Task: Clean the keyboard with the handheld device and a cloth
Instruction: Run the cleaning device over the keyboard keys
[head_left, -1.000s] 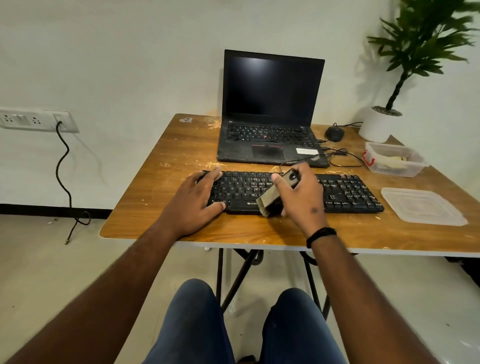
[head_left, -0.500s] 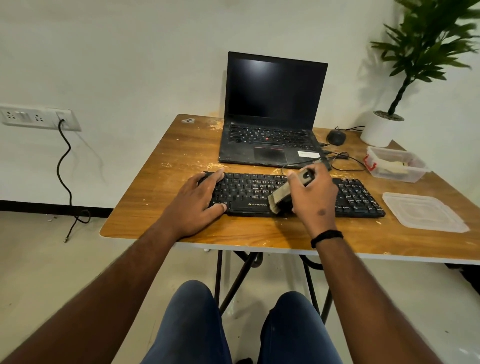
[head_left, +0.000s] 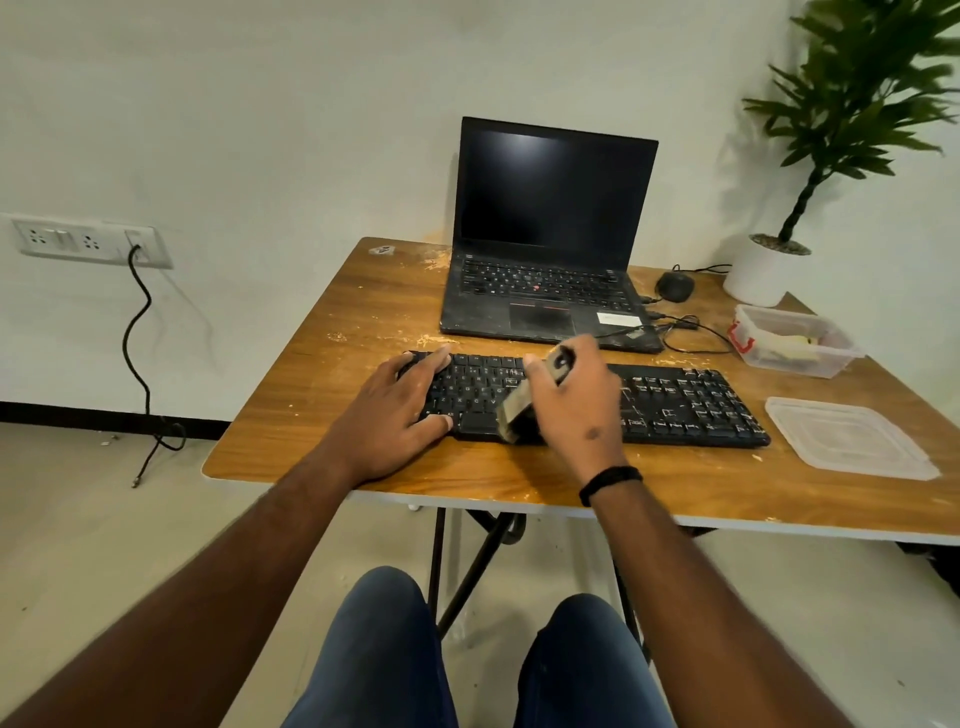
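Fingers (head_left: 535, 364) of our right hand (head_left: 576, 405) are curling round the handheld device (head_left: 524, 402), a tan, boxy thing with a dark rounded top end, which is tilting down onto the middle of the keyboard (head_left: 685, 405). Our left hand (head_left: 395, 410) is lying with straight fingers on the keyboard's left end. We are seeing a long black keyboard with pale legends, lying on the wooden worktop (head_left: 363, 322) just in front of the laptop (head_left: 545, 234).
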